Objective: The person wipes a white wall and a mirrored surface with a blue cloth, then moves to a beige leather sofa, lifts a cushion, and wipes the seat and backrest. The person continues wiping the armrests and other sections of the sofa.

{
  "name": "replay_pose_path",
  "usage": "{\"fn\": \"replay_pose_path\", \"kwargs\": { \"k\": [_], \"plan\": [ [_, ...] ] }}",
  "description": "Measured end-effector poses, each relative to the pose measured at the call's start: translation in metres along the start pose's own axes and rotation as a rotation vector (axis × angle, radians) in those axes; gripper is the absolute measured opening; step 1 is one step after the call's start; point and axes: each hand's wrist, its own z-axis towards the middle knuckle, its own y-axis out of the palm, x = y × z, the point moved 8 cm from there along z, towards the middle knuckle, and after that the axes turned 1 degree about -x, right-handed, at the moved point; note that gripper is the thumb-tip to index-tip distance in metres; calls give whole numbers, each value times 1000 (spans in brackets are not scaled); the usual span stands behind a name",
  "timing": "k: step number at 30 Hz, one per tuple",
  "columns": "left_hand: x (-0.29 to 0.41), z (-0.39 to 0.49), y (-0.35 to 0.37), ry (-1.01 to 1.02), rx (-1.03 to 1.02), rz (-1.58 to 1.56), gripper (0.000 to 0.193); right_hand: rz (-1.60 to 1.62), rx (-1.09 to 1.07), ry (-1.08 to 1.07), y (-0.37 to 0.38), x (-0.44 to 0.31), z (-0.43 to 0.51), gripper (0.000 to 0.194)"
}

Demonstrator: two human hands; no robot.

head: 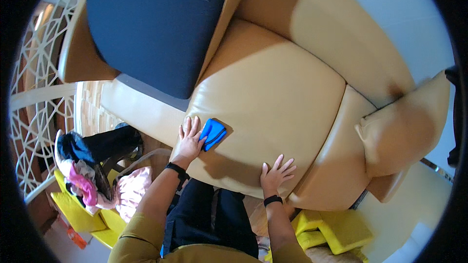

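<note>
A tan leather sofa seat cushion (270, 91) lies before me. My left hand (191, 143) rests flat near its left front edge, fingers spread, the thumb side touching a folded blue cloth (213, 134) with a dark border. The cloth lies on the leather and is not gripped. Further right, my right hand (276, 176) presses on the front of the same cushion with its fingers apart and nothing in it. Black bands circle both my wrists.
Left of the seat, a raised section shows a dark fabric panel (153, 33). A loose tan pillow (402, 128) leans on the right armrest. Yellow seats stand at lower left, heaped with clothes (133, 193), and at lower right (336, 226). A white lattice screen (40, 62) borders the left.
</note>
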Motion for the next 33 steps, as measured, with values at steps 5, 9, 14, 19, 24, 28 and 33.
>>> {"fn": "replay_pose_path", "kwargs": {
  "k": [5, 9, 14, 19, 24, 28, 33],
  "plan": [
    [29, -14, -29, 31, 113, 7, 37, 242, -59, -81, -29, -1, -2, 76],
    [79, -30, -16, 183, 106, -318, 36, 766, -65, -350, -65, -37, -3, 75],
    [129, -46, 28, 213, -80, -438, 30, 818, -134, -614, -74, -85, -6, 58],
    [120, -38, 39, 75, -184, -299, 39, 507, -236, -432, -44, -77, 4, 42],
    [95, -38, 41, 97, -333, -99, 45, 318, -6, -361, -69, -83, 5, 52],
    [80, -35, 27, 158, -342, -118, 46, 445, 50, -360, -112, -116, 23, 57],
    [74, 8, -107, 447, 164, -211, 42, 717, 303, -448, -249, -184, 64, 62]
  ]
}}
